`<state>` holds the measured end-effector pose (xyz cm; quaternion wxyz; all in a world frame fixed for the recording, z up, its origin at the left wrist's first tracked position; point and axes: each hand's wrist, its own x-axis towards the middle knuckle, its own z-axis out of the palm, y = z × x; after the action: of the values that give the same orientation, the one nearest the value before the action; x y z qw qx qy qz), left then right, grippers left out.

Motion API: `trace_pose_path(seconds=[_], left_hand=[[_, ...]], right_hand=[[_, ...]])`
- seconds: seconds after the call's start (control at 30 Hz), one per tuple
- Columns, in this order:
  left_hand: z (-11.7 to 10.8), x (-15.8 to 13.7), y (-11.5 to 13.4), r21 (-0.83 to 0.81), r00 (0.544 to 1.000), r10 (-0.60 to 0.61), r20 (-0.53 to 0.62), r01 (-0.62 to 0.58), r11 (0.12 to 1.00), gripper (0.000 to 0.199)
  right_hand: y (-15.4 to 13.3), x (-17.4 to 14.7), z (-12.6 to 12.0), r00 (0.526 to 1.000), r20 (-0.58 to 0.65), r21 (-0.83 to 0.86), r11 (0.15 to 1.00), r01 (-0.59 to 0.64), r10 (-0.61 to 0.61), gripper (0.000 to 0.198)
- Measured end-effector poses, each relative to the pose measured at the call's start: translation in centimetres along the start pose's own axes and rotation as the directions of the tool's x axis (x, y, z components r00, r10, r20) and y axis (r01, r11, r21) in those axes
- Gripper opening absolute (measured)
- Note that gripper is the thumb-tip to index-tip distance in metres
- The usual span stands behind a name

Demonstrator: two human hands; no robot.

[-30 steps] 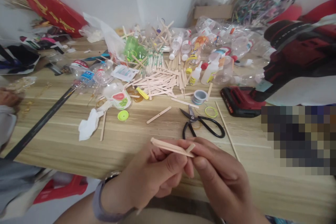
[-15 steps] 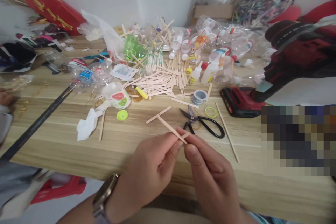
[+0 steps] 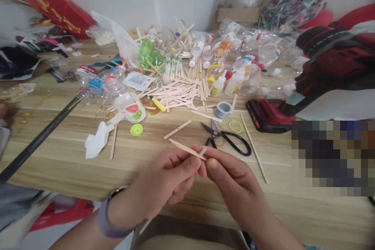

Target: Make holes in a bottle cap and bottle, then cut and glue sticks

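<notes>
Between its thumb and fingers, my left hand (image 3: 168,179) grips a wooden craft stick (image 3: 184,148) that points up to the left. A short stick end (image 3: 202,151) crosses it near my fingertips. My right hand (image 3: 237,183) pinches the near end, its fingertips close to the left ones; the exact joint is hidden. Just beyond lies a loose craft stick (image 3: 177,129) with a dark spot at its middle. Black-handled scissors (image 3: 216,134) lie open behind my right hand. Below my left wrist, another pale stick end (image 3: 145,225) shows.
Behind are a pile of craft sticks (image 3: 178,95), glue bottles (image 3: 218,85), a tape roll (image 3: 223,109) and several plastic bottles (image 3: 268,52). A red-black power tool (image 3: 269,115) stands at right. Left are crumpled tissue (image 3: 98,140), a green cap (image 3: 136,129) and a dark bar (image 3: 43,136).
The held stick has swung to a flatter angle and its far end has drawn back from the loose stick. My left hand has rolled over, turning the watch face away.
</notes>
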<state>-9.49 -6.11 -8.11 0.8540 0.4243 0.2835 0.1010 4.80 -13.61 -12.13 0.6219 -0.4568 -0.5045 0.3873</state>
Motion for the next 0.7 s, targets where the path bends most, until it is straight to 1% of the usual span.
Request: trace_pose_path(seconds=[0.07, 0.1, 0.17, 0.2, 0.3, 0.37, 0.43, 0.53, 0.6, 0.63, 0.7], left_hand=[[-0.6, 0.6, 0.4, 0.061, 0.998, 0.022, -0.067, -0.018, 0.998, 0.037], [-0.9, 1.0, 0.6, 0.098, 0.995, 0.033, -0.091, -0.024, 0.995, 0.037], [-1.7, 1.6, 1.1, 0.160, 0.992, 0.049, -0.114, -0.031, 0.987, 0.037], [-2.1, 1.9, 1.3, 0.184, 0.992, 0.052, -0.119, -0.030, 0.982, 0.037], [-3.2, 2.7, 1.8, 0.237, 0.991, 0.054, -0.122, -0.024, 0.971, 0.040], [-3.8, 3.1, 1.9, 0.275, 0.993, 0.045, -0.109, -0.013, 0.961, 0.042], [-4.4, 3.5, 1.9, 0.301, 0.997, 0.018, -0.072, 0.004, 0.954, 0.042], [-5.1, 4.1, 1.6, 0.308, 0.999, -0.036, 0.012, 0.031, 0.951, 0.041], [-5.5, 4.4, 1.3, 0.301, 0.998, -0.055, 0.044, 0.040, 0.953, 0.042], [-5.7, 4.5, 1.2, 0.295, 0.998, -0.056, 0.043, 0.041, 0.955, 0.042], [-6.0, 4.7, 0.8, 0.271, 0.999, -0.037, 0.005, 0.035, 0.962, 0.043]], right_hand=[[-0.2, 0.2, -0.4, 0.998, -0.057, -0.162, 0.986, -0.036, 0.027, 0.029], [-0.2, 0.4, -0.8, 0.996, -0.082, -0.258, 0.965, -0.045, 0.024, 0.032], [-0.2, 0.9, -2.3, 0.992, -0.127, -0.439, 0.897, -0.056, -0.001, 0.037], [-0.1, 1.2, -3.3, 0.988, -0.151, -0.511, 0.857, -0.064, -0.016, 0.036], [0.3, 2.5, -6.7, 0.979, -0.196, -0.673, 0.735, -0.088, -0.062, 0.031], [0.5, 3.6, -8.5, 0.973, -0.225, -0.738, 0.663, -0.129, -0.060, 0.032], [0.7, 4.8, -9.6, 0.974, -0.222, -0.784, 0.601, -0.152, -0.043, 0.035], [0.5, 7.1, -10.3, 0.974, -0.228, -0.840, 0.507, -0.194, -0.006, 0.035], [0.4, 9.1, -10.4, 0.964, -0.267, -0.858, 0.454, -0.240, 0.005, 0.032], [0.3, 10.2, -10.5, 0.958, -0.286, -0.863, 0.432, -0.261, 0.007, 0.031], [0.4, 12.6, -10.8, 0.947, -0.319, -0.872, 0.384, -0.302, 0.021, 0.030]])
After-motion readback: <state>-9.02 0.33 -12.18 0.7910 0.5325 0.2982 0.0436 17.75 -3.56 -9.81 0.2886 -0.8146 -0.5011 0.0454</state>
